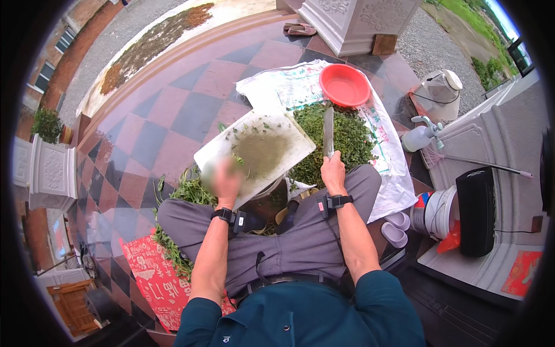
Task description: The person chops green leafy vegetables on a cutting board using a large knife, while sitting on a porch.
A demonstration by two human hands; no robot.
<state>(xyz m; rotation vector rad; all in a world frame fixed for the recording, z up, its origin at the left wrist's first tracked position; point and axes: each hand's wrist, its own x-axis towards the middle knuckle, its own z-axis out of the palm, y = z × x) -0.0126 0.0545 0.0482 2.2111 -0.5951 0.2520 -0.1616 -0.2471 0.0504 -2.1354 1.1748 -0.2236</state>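
My right hand (pixel 333 172) grips the handle of a broad-bladed knife (pixel 328 132), its blade pointing away from me over a heap of chopped green leaves (pixel 353 145). A white cutting board (pixel 264 149), stained greenish brown with leaf scraps on it, lies at a slant in front of me. Over its near left part is my left hand (pixel 227 180), too blurred to show how the fingers are set. A small piece of green (pixel 238 159) shows by its fingertips. Uncut leafy stems (pixel 193 186) lie just left of that hand.
The chopped heap rests on a white woven sheet (pixel 392 191), with a red plastic basin (pixel 344 85) at its far side. To the right are a pump sprayer (pixel 420 135), lilac slippers (pixel 395 230), a white bucket (pixel 440 212) and a black speaker (pixel 476 211). Red printed paper (pixel 151 277) covers floor at left.
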